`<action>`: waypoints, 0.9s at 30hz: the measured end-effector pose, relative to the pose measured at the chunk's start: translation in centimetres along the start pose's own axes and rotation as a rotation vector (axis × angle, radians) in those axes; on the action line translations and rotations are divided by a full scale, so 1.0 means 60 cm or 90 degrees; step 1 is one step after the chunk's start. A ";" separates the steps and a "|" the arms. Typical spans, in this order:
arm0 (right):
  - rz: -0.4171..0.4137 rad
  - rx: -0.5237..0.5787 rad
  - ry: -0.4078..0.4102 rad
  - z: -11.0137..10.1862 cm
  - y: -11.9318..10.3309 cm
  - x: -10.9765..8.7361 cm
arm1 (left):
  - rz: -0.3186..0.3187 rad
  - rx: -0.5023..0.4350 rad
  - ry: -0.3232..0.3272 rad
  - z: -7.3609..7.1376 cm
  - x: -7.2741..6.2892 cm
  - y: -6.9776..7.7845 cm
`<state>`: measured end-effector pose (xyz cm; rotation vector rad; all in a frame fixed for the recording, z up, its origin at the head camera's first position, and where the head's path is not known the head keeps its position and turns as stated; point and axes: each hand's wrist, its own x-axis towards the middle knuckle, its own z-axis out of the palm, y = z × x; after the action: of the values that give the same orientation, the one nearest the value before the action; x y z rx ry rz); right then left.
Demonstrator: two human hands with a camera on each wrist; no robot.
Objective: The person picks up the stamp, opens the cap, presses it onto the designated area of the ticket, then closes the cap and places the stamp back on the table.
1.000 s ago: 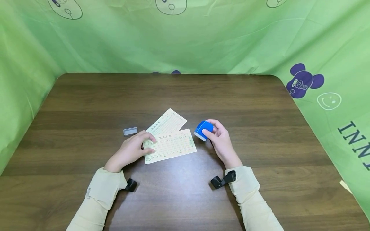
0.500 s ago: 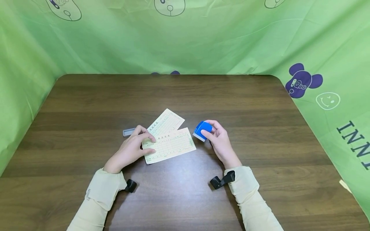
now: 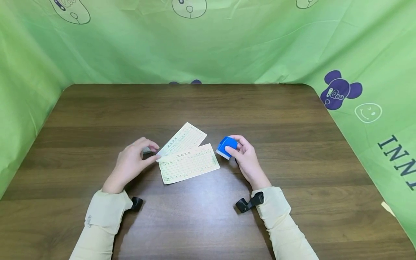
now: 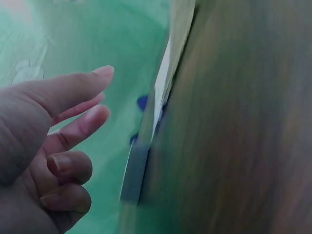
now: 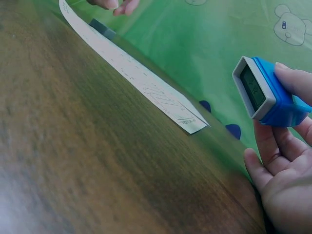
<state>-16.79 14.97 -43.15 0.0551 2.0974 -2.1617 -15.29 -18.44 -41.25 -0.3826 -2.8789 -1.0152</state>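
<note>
In the head view, two printed paper slips overlap at mid-table: a front slip [image 3: 190,164] and a slanted slip [image 3: 183,139] partly beneath it. My left hand [image 3: 130,160] hovers by their left corner, thumb and fingers apart and holding nothing, as the left wrist view bears out. Behind its fingers lies a small grey rectangular cap [image 4: 134,173], mostly hidden in the head view. To the right of the slips, my right hand [image 3: 248,159] grips a blue self-inking stamp [image 3: 226,146] above the table. Its white-rimmed face [image 5: 252,87] shows in the right wrist view.
The brown wooden table [image 3: 201,224] reaches back to a green curtain [image 3: 227,47] with bear drawings, which also hangs at both sides. A black wrist camera [image 3: 249,203] sits by the right sleeve, another camera [image 3: 136,204] by the left.
My left hand has let go of the front slip and moved left toward the grey cap. My right hand stays in place with the stamp.
</note>
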 end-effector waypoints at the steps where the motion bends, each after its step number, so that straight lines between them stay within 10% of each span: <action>1: -0.001 -0.002 -0.001 0.000 0.001 0.000 | -0.004 0.004 0.012 -0.004 -0.001 -0.004; 27: 0.002 -0.020 -0.009 -0.001 0.007 0.002 | -0.092 -0.005 -0.019 -0.018 -0.003 -0.074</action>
<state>-16.88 14.98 -43.57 0.0409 2.1210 -2.1214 -16.24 -22.47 -43.15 -0.1926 -2.9665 -1.0514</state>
